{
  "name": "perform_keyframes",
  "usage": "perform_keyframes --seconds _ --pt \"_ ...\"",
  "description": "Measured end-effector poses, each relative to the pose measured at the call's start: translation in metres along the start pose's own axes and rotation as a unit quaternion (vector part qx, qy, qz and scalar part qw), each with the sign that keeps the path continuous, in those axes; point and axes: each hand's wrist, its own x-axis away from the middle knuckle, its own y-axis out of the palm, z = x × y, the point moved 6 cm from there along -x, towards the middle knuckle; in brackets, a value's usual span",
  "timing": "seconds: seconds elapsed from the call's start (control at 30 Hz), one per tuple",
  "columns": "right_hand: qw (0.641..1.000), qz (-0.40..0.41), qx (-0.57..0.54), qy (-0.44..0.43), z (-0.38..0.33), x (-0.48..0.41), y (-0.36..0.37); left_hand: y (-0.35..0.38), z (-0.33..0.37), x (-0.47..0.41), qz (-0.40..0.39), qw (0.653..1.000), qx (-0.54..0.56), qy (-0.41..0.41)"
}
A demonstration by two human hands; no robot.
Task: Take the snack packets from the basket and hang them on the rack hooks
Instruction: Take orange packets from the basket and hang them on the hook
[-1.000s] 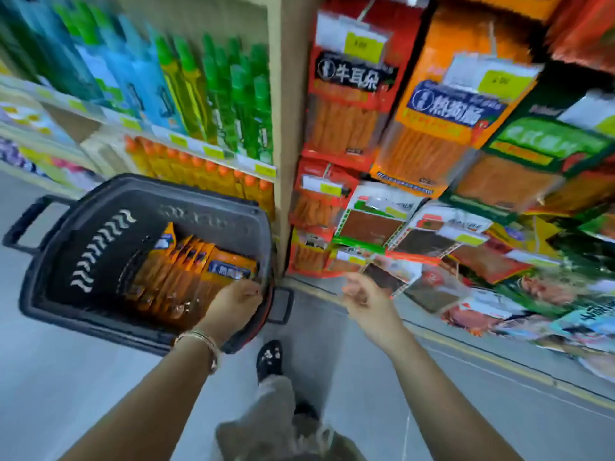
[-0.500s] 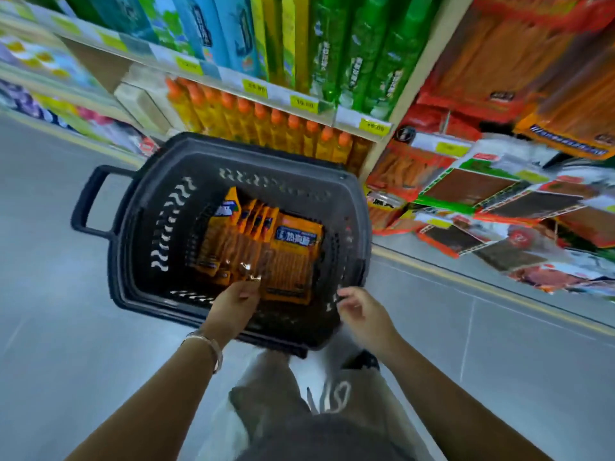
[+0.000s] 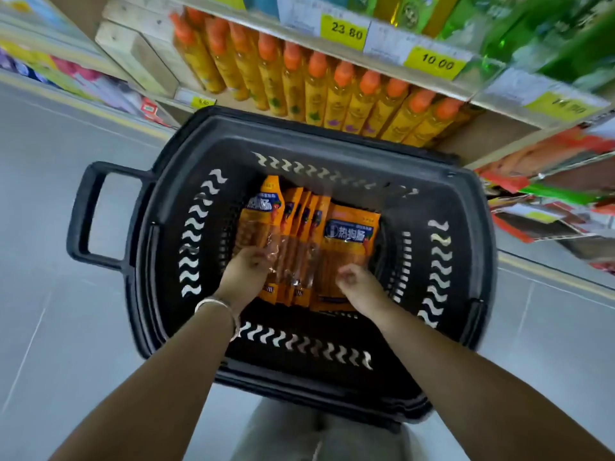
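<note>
Head view, looking straight down into the black basket (image 3: 299, 128), which sits on the grey floor (image 3: 50, 244) with its handle (image 3: 80, 211) sticking out to the left. The snack packets (image 3: 299, 227) are all in there, orange with blue labels, bunched in a row down the middle of the basket. Most of them stand on edge and lean against one another. The rightmost packet (image 3: 349, 234) lies flatter, its label facing up.

Both hands are down inside the basket, apart from each other at the near ends of the packets. The left hand (image 3: 244, 274), with a pale bracelet (image 3: 216, 302) on its wrist, has its fingers curled onto the clear lower part of the leftmost packets and pinches them there. The right hand (image 3: 359, 284) is at the near end of the rightmost packet with fingers curled in loosely. Whether it actually has a grip on that packet I cannot tell, since the fingers are blurred.

On the far side, right behind the basket, a wooden shelf holds a row of yellow bottles (image 3: 332, 91) with orange caps. Yellow price labels (image 3: 344, 29) run along the shelf edge above them. Off to the right is the rack (image 3: 549, 194), already carrying red, orange and green packets, though that corner is smeared with motion.
</note>
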Motion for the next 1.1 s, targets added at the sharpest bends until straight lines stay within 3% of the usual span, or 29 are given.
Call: perform_keyframes --seconds 0.13,0.23,0.5,0.83,1.1 --pt "0.999 -0.030 -0.043 -0.008 -0.024 -0.028 0.039 -0.009 -0.022 -0.023 0.043 0.997 -0.021 -0.058" --pt "0.997 -0.053 -0.049 -0.015 -0.045 -0.040 0.071 -0.016 -0.041 -0.032 0.033 0.993 -0.065 -0.090" --pt "0.998 -0.032 -0.011 0.046 -0.066 -0.071 0.109 -0.027 -0.079 -0.025 0.043 0.992 0.007 -0.115" --pt "0.993 0.036 -0.108 0.002 -0.039 -0.038 0.063 -0.022 -0.075 -0.018 0.017 0.989 0.089 -0.117" --pt "0.951 0.056 -0.300 0.050 -0.015 0.014 -0.004 -0.002 -0.040 0.002 -0.064 0.991 0.064 -0.099"
